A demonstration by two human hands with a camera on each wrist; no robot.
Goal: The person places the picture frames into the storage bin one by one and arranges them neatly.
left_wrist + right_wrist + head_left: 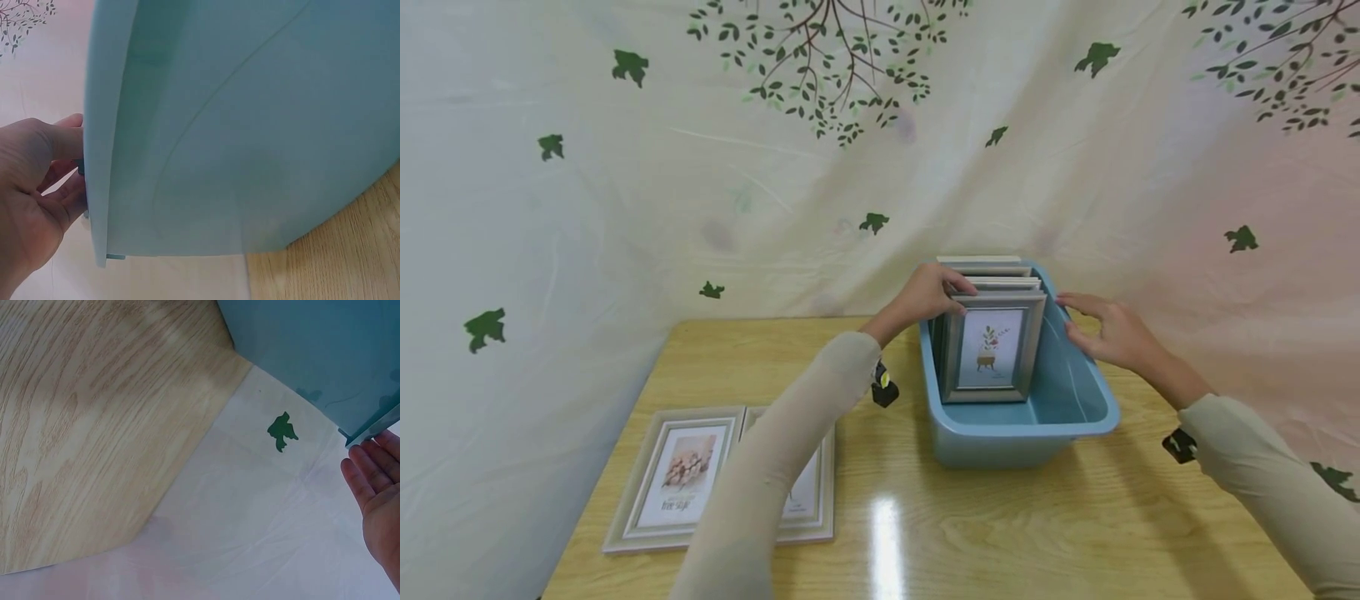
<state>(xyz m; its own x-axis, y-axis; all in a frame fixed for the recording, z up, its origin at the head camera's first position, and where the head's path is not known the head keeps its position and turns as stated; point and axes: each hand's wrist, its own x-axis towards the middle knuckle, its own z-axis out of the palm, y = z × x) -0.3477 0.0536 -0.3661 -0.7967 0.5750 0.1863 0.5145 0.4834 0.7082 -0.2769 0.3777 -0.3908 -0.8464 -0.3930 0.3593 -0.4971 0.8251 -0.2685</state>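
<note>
A light blue plastic bin (1022, 430) stands on the table, holding several picture frames upright one behind another. The front picture frame (1036, 354) has a grey-gold border and a print of a potted plant. At its upper left corner my left hand (925, 292) grips the frame with curled fingers. In the left wrist view the bin wall (250, 125) hides part of that left hand (31, 181). My right hand (1108, 332) touches the bin's right rim; in the right wrist view the right hand (384, 506) has nearly straight fingers against the rim.
Two more picture frames lie flat side by side at the left of the wooden table (880, 500): a cream frame (643, 479) and a second frame (826, 492) partly under my left forearm. A cloth backdrop (812, 225) with leaf prints hangs behind the table.
</note>
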